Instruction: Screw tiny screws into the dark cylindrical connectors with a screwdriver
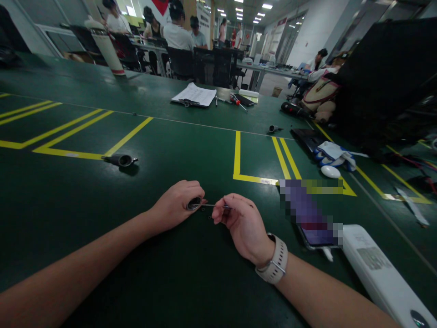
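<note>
My left hand [179, 205] is closed around a dark hollow cylindrical part [194, 204], its round open end facing me. A thin metal rod [211, 205] runs from my right hand [241, 225] to the mouth of that part; whether its tip is inside, I cannot tell. My right fingers pinch the rod, and its far end is mostly hidden by them. Tiny rings [209, 217] lie on the green table [164, 282] just below the rod. A similar black hollow part [123, 160] rests to the left, and a smaller one [273, 129] lies farther back on the right.
To the right are a phone [316, 223] with a cable, a white power bank [378, 269], a white oval object [330, 171] and gloves [334, 155]. Behind stand a clipboard [194, 94], a red screwdriver [235, 99] and a tumbler [108, 50]. People sit at far tables.
</note>
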Demonstrator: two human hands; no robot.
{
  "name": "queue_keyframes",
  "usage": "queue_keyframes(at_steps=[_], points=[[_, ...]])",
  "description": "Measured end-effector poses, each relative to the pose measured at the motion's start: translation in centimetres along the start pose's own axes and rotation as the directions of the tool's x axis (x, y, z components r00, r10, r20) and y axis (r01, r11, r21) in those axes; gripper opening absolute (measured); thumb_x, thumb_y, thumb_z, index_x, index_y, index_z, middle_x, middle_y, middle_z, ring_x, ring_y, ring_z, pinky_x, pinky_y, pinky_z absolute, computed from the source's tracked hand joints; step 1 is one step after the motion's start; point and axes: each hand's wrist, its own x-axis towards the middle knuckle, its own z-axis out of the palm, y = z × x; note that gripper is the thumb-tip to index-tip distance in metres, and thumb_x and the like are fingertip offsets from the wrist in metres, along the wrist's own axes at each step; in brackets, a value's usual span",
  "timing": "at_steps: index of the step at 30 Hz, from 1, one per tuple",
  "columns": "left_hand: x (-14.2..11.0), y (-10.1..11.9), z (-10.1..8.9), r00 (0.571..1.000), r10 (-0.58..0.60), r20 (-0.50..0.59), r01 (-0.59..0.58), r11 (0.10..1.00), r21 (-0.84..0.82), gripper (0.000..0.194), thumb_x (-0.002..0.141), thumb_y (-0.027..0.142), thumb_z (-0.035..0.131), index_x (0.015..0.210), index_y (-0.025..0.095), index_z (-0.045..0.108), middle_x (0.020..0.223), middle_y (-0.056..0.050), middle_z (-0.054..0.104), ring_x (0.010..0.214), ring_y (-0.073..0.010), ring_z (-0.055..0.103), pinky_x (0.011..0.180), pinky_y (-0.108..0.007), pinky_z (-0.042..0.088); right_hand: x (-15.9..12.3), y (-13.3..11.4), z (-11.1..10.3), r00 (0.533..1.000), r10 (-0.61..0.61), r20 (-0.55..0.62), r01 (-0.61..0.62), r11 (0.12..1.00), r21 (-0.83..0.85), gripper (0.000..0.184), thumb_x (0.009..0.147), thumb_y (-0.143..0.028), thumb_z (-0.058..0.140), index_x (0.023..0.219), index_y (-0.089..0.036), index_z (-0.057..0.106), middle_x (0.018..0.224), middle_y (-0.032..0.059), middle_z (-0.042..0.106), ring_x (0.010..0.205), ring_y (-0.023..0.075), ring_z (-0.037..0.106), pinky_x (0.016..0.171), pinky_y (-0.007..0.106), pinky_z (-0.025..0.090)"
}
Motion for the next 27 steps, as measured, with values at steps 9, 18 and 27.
queue_keyframes(at_steps=[9,18,27], points=[[0.03,0.67,-0.57,0.999,-0.02,0.045,0.015,0.992,0.121,0.017,0.084,0.019,0.045,0.069,0.016,0.053,0.07,-0.002,0.053,0.064,-0.0157,0.048,0.06,-0.029,0.034,-0.04,-0.03,-0.08,0.969,-0.198,-0.147,0.177,0.974,-0.139,0.026,0.077,-0.022,0.049,0.052,-0.017,0.054,0.046,-0.0039,0.046,0.044,0.0093,0.041,0.046,0.023,0.032],[0.03,0.33,-0.73,0.99,-0.139,0.031,0.139,0.99,0.0,0.011,0.079,0.024,0.053,0.072,0.016,0.053,0.07,-0.001,0.054,0.063,-0.0144,0.05,0.057,-0.027,0.037,0.37,0.52,-0.83,0.95,-0.265,-0.167,0.16,0.869,-0.469,0.029,0.081,-0.027,0.049,0.053,-0.019,0.052,0.049,-0.0054,0.045,0.048,0.0104,0.042,0.049,0.025,0.031],[0.04,0.7,-0.74,0.983,-0.153,0.101,0.174,0.95,-0.259,0.006,0.076,0.022,0.054,0.078,0.016,0.057,0.075,0.0,0.061,0.067,-0.0127,0.058,0.06,-0.025,0.045,0.4,0.65,-0.91,0.953,-0.266,-0.146,0.169,0.864,-0.475,0.029,0.082,-0.028,0.049,0.055,-0.019,0.052,0.051,-0.0051,0.045,0.05,0.0109,0.042,0.05,0.025,0.032]])
